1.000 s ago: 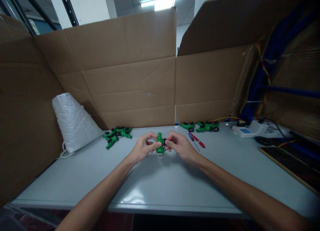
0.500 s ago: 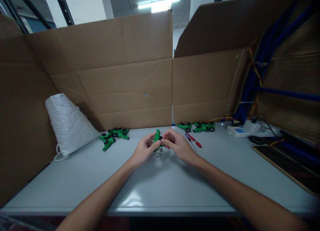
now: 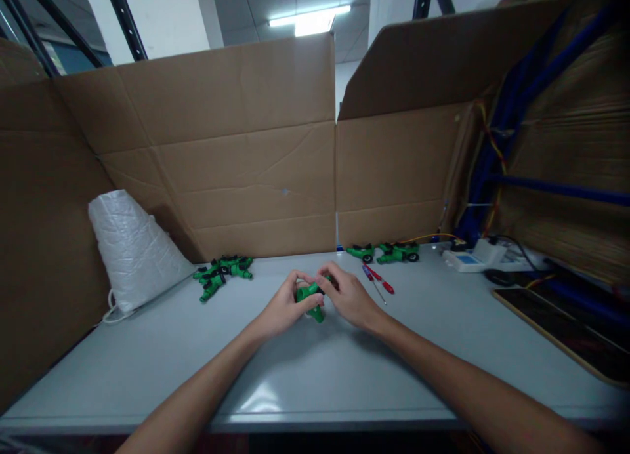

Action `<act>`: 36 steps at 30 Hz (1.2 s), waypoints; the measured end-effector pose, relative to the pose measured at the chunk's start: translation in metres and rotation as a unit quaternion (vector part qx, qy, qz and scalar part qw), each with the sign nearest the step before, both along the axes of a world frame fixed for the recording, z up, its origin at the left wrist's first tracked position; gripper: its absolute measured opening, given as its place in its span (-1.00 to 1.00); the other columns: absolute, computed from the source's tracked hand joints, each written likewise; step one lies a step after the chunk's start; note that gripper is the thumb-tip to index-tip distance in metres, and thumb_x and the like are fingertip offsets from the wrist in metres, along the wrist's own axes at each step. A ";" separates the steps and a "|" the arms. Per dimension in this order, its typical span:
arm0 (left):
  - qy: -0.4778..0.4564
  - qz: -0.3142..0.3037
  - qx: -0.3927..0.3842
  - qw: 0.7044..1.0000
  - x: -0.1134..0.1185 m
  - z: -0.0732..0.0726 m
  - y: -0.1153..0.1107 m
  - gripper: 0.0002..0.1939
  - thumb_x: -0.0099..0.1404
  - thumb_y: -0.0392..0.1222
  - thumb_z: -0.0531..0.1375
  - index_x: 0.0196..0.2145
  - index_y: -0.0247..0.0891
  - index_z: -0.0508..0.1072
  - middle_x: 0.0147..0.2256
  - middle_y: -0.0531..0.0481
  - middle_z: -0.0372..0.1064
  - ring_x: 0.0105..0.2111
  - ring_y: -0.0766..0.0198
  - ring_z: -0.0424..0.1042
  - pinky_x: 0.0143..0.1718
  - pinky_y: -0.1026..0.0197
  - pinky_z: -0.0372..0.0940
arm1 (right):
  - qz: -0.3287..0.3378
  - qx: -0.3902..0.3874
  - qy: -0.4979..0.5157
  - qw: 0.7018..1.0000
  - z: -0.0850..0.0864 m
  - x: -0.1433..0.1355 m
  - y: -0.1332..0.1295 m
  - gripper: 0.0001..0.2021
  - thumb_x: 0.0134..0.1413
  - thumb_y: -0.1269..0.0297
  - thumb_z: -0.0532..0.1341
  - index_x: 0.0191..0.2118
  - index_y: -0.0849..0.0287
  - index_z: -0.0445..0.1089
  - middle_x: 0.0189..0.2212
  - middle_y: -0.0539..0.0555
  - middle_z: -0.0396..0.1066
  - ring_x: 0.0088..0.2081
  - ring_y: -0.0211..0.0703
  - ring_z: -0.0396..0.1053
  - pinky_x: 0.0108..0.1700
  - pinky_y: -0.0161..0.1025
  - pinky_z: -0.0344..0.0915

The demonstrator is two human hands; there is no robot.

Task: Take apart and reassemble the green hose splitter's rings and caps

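Note:
Near the middle of the grey table (image 3: 275, 362), my left hand (image 3: 285, 304) is closed around a green toy part (image 3: 315, 311), thumb across it. My right hand (image 3: 347, 295) pinches at the upper right of the same part, its fingertips close to those of my left hand. The part is tilted, with one green end pointing down toward the table. The fingers cover much of it. To the right of my right hand lie two screwdrivers with red handles (image 3: 384, 283).
Several green toy pieces (image 3: 211, 287) lie at the back left beside a white wrapped bundle (image 3: 132, 250). More green toys with black wheels (image 3: 398, 252) sit at the back right. Cardboard walls (image 3: 256, 172) enclose the table. A power strip (image 3: 465, 260) and a dark panel (image 3: 556, 329) are at right.
The green part has turned in my hands, its end now pointing downward. Small rings seen below it are out of sight. The camera view has shifted slightly.

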State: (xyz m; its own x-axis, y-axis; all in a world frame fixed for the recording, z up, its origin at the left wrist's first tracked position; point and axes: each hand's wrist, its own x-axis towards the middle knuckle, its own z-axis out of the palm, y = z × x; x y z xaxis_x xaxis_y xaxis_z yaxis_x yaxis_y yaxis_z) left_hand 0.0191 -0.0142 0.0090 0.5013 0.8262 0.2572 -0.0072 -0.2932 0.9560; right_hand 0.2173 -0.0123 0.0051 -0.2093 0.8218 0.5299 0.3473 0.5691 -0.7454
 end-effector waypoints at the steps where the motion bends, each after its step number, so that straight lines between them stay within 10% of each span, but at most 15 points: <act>1: -0.003 -0.008 -0.006 1.000 0.000 -0.001 0.000 -0.52 0.33 0.09 0.39 -0.04 -0.24 0.31 -0.25 -0.06 0.53 -0.28 0.23 0.52 -0.24 0.23 0.35 | 0.009 0.005 -0.024 1.000 -0.002 -0.001 0.000 -0.68 0.45 -0.05 0.09 -0.23 0.07 0.33 -0.41 -0.01 0.44 -0.36 -0.11 0.41 -0.26 -0.23 0.24; 36: -0.035 -0.001 -0.029 0.999 0.015 0.003 -0.012 -0.55 0.36 0.19 0.31 -0.26 -0.19 0.21 -0.44 0.07 0.45 -0.48 0.31 0.46 -0.41 0.28 0.36 | -0.116 0.007 -0.144 0.983 -0.013 -0.012 -0.003 -0.42 0.49 0.11 -0.21 -0.58 0.08 0.21 -0.63 0.09 0.37 -0.52 -0.13 0.33 -0.38 -0.21 0.03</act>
State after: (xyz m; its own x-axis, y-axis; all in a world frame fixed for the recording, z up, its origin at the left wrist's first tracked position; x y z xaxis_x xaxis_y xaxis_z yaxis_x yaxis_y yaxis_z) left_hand 0.0344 -0.0262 0.0118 0.4853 0.8396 0.2439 -0.0756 -0.2376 0.9684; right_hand 0.2056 -0.0157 -0.0080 -0.1608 0.8582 0.4875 0.6645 0.4594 -0.5894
